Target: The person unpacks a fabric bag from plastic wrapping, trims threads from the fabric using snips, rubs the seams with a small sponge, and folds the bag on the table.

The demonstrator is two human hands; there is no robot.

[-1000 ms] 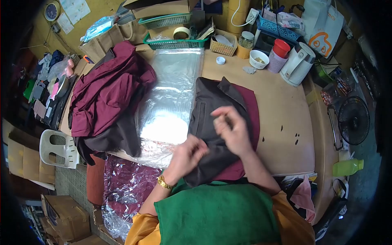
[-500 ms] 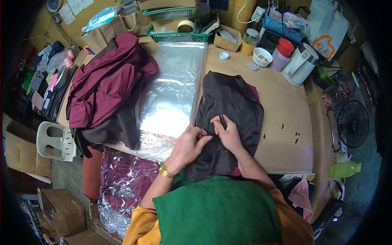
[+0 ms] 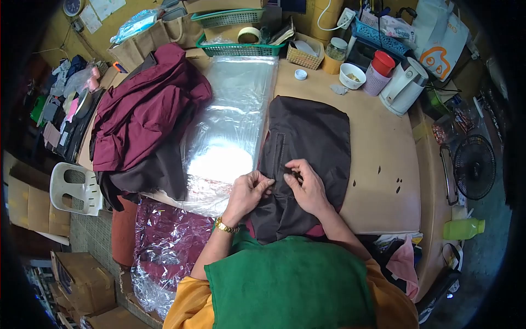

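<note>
Head view, and it's all close work: the left hand (image 3: 247, 193) has thumb and fingertips pinched together at the dark garment (image 3: 320, 131), though whether cloth is caught between them, one can't tell. Just beside it, the right hand (image 3: 308, 191) grips a small dark object (image 3: 292, 172), too indistinct to name. That garment lies flat on the tan tabletop (image 3: 381, 214), right of the clear plastic (image 3: 235, 104), with a burgundy heap (image 3: 134, 123) beyond at left.
</note>
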